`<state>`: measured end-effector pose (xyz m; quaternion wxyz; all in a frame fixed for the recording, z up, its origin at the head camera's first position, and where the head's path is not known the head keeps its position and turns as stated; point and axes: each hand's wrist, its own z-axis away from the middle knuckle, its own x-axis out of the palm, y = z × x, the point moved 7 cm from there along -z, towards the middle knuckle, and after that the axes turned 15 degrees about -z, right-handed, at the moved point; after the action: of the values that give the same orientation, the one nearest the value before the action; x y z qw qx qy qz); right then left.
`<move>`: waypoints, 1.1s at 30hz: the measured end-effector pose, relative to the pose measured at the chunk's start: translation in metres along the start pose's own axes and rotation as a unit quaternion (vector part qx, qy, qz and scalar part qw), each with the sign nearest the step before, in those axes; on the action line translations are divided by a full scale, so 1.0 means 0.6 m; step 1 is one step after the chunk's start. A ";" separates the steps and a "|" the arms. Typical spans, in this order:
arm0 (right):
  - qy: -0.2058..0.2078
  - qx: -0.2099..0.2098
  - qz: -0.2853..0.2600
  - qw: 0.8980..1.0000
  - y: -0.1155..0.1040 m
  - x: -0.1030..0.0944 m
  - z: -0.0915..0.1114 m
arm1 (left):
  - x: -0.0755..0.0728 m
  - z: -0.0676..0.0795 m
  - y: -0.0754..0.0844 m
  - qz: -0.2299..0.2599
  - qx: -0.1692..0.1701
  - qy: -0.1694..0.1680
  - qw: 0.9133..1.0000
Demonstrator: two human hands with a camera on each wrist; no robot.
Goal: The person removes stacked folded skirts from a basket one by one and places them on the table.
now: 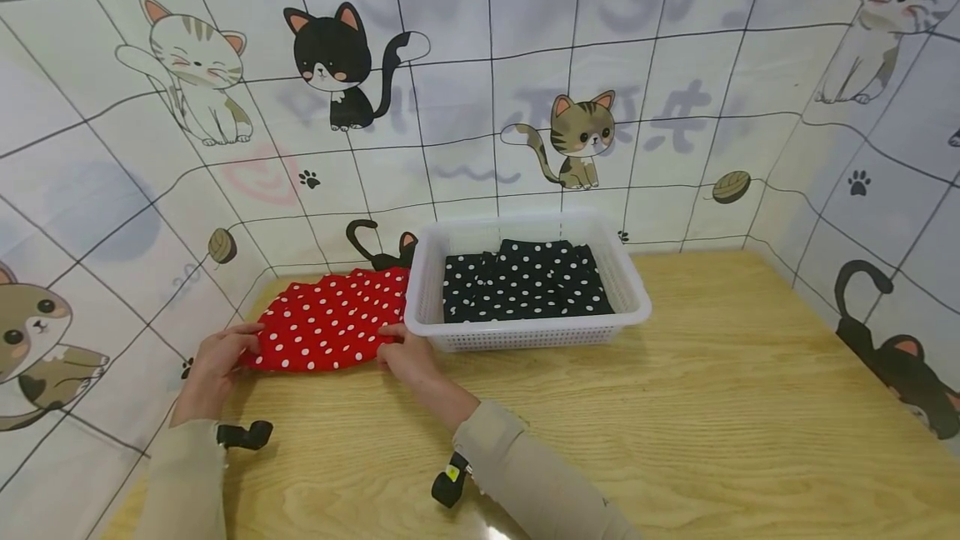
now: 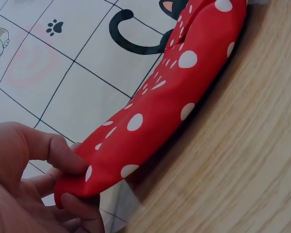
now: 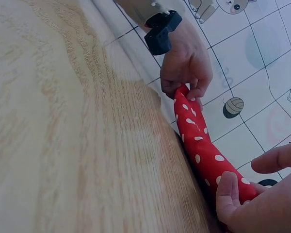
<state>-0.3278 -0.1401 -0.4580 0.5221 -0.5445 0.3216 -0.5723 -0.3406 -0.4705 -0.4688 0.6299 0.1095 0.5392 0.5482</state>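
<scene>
A red cloth with white polka dots [image 1: 330, 319] lies at the left of the table, against the wall side, its near edge rounded and its far edge wavy. My left hand [image 1: 217, 357] pinches its left end between thumb and fingers; in the left wrist view that corner [image 2: 94, 177] is bent up in the grip. At the cloth's near right part, beside the basket, my right hand [image 1: 408, 357] holds the edge. The right wrist view shows one fingertip [image 3: 228, 187] against the dotted fabric [image 3: 203, 150], with another finger standing off from it.
A white plastic basket [image 1: 528, 332] stands just right of the red cloth, with black polka-dot fabric [image 1: 528, 282] folded inside. Wood-grain table [image 1: 712, 407] extends to the right and front. A cat-printed grid covering [image 1: 465, 140] closes off the back and both sides.
</scene>
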 end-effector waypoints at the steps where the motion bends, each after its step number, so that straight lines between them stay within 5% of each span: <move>1: -0.002 0.002 0.000 1.000 0.001 0.000 0.000 | 0.000 0.000 -0.001 -0.002 0.000 0.001 1.000; 16: -0.058 -0.016 0.110 0.992 -0.002 0.011 0.000 | 0.002 0.007 -0.007 0.009 -0.013 0.026 1.000; 33: -0.053 0.016 0.110 0.992 0.004 0.010 0.006 | 0.000 0.014 0.000 -0.030 0.001 0.088 0.996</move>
<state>-0.3228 -0.1458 -0.4576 0.6066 -0.5273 0.3420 -0.4868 -0.3339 -0.4667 -0.4651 0.5963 0.0451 0.5959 0.5360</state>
